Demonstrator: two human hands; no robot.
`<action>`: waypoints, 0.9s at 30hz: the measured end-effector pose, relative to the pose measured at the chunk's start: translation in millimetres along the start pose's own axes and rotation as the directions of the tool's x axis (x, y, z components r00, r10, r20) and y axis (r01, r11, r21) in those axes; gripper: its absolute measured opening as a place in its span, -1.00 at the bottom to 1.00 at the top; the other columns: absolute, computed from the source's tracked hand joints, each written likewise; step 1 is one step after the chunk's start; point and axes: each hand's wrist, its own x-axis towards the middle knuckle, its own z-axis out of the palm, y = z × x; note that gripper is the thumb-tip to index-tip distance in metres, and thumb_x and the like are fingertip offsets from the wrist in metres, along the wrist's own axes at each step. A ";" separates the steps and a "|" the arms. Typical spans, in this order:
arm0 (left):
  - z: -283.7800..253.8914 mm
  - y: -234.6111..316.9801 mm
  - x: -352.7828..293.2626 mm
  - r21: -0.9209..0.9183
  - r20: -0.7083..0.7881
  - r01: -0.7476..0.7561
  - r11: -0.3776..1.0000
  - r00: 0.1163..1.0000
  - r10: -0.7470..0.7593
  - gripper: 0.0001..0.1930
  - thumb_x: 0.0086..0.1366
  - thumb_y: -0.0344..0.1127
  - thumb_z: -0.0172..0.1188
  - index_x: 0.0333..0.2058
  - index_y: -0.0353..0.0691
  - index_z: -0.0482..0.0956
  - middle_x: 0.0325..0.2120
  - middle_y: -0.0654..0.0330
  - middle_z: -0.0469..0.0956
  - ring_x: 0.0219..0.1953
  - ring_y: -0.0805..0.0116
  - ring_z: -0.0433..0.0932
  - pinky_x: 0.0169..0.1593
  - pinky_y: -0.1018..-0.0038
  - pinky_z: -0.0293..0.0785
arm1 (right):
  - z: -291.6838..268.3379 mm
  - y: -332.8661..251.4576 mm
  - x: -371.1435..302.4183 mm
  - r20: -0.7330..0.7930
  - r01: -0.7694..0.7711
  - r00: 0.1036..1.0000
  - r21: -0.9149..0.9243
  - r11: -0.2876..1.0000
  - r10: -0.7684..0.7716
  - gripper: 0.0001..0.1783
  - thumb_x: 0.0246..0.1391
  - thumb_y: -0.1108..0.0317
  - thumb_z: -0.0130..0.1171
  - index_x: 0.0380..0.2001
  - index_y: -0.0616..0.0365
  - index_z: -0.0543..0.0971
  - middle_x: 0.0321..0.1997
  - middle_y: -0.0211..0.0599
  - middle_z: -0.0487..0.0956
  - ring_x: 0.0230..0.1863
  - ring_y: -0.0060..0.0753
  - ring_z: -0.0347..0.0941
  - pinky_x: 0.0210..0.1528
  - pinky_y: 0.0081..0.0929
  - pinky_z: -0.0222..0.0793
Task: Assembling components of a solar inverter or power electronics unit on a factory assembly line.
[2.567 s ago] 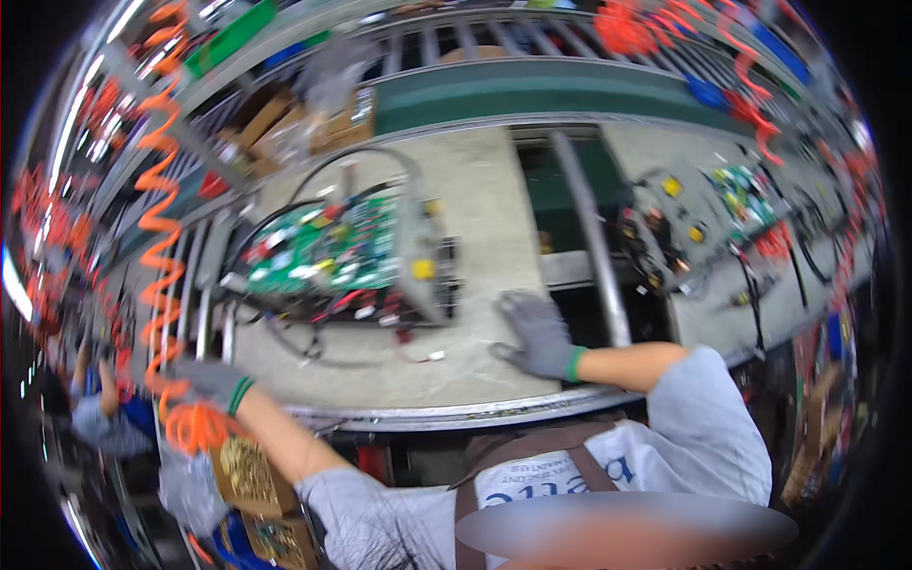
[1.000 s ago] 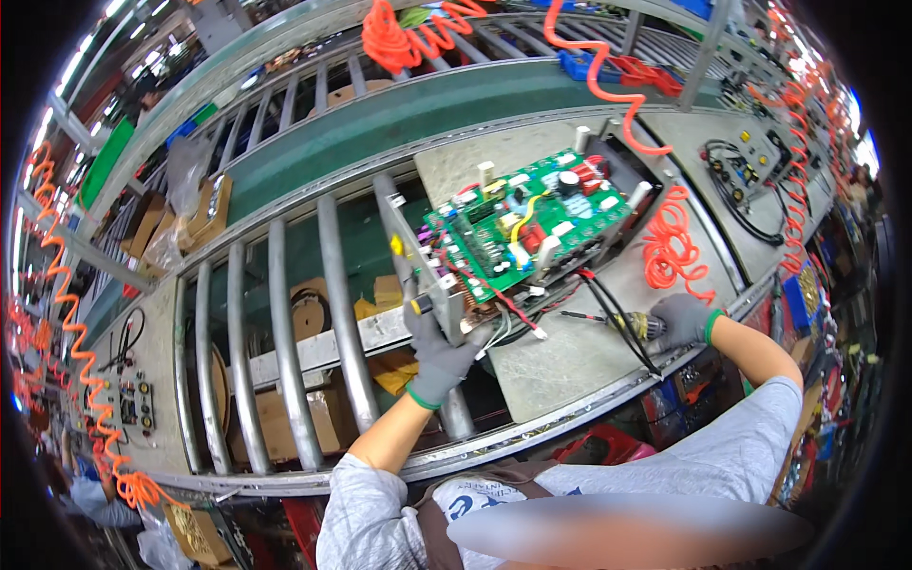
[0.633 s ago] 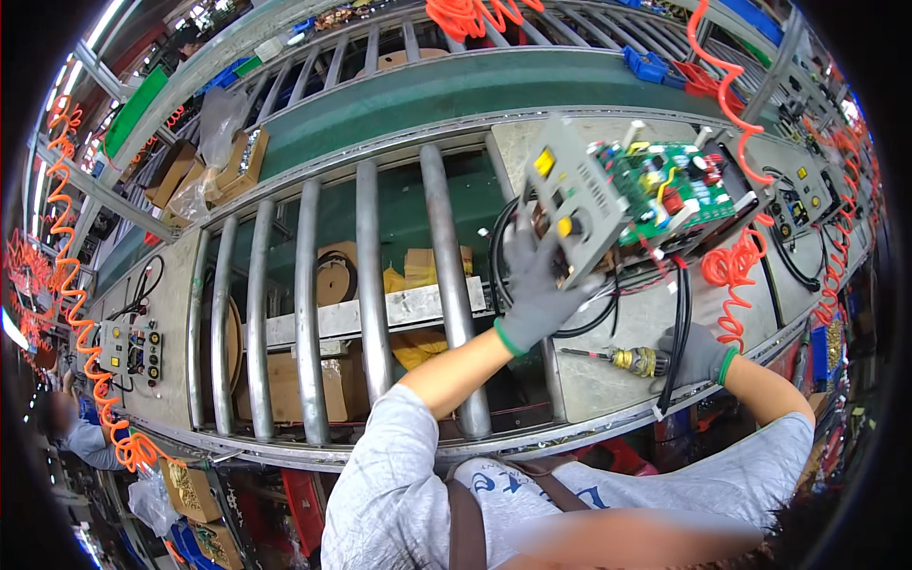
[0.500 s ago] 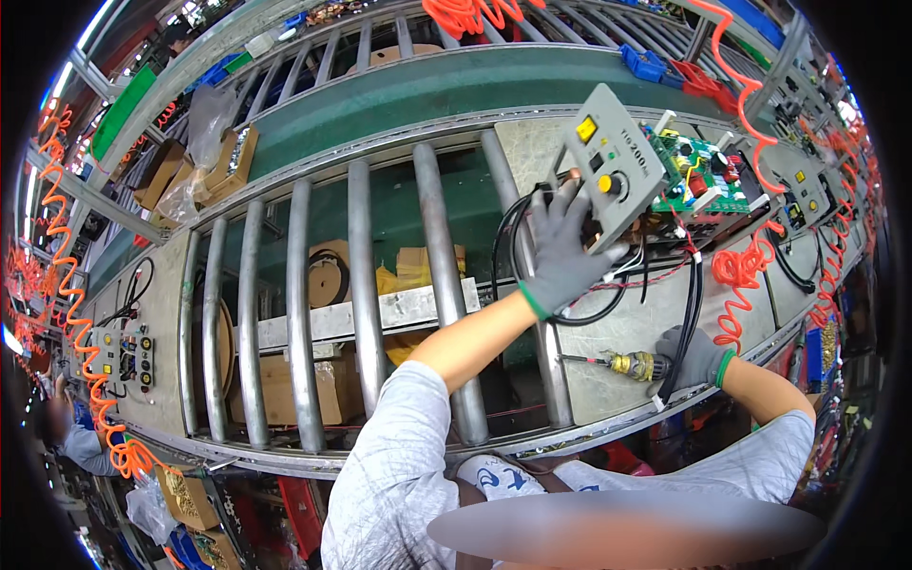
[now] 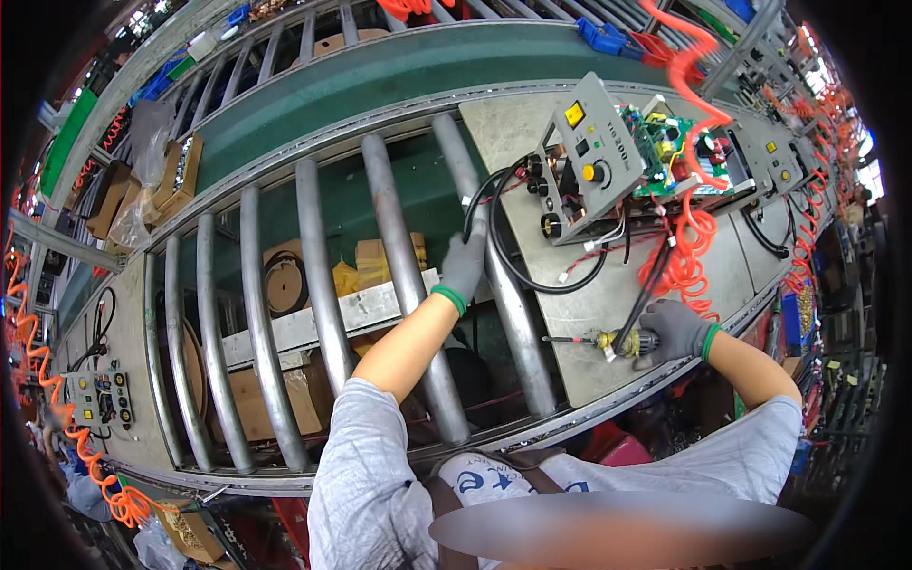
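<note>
Farther left than half a second ago, the person's left hand [image 5: 464, 267] in a grey glove with a green cuff is off the grey metal front panel [image 5: 614, 133] and over the silver metal rollers [image 5: 520, 328], its fingers closed around a looped black cable [image 5: 506, 256]. At near right, the gloved right hand [image 5: 673, 333] grips a yellow-and-black power screwdriver [image 5: 646, 341], bit pointing left. Beyond it, the open-topped unit with a green circuit board [image 5: 657, 142] sits on the pale flat worktop [image 5: 589, 378], panel at its left end.
</note>
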 end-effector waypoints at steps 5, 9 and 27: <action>-1.1 30.7 -8.2 0.204 -0.093 -0.088 0.975 0.990 0.109 -0.20 0.29 0.21 -0.08 0.28 -0.33 0.12 0.16 -0.27 0.29 0.17 -0.20 0.33 0.25 0.19 0.22 | 19.5 -1.1 -2.1 0.002 -0.063 0.998 0.138 0.988 0.063 -0.30 -0.29 -0.35 0.32 -0.45 0.15 0.55 -0.32 -0.10 0.52 -0.28 0.02 0.52 -0.21 -0.14 0.42; -24.1 69.1 7.3 0.301 -0.046 -0.233 0.925 0.965 0.258 -0.31 0.30 0.10 -0.03 0.26 -0.24 0.18 0.04 -0.21 0.41 0.07 -0.12 0.45 0.12 0.20 0.36 | 10.5 -10.7 0.4 0.001 -0.030 1.000 0.104 0.994 0.030 -0.30 -0.29 -0.35 0.32 -0.47 0.16 0.54 -0.38 -0.08 0.52 -0.30 0.03 0.51 -0.22 -0.13 0.41; -24.3 99.4 21.2 0.601 0.368 -0.176 0.779 0.927 -0.074 -0.39 -0.04 0.08 0.23 -0.14 -0.34 0.62 -0.01 -0.18 0.47 -0.03 0.03 0.55 0.03 0.32 0.46 | 9.1 13.3 -51.8 -0.179 -0.318 0.929 0.056 0.947 0.322 -0.41 -0.25 -0.27 0.30 -0.34 0.01 0.62 -0.24 -0.14 0.60 -0.24 -0.04 0.53 -0.14 -0.16 0.45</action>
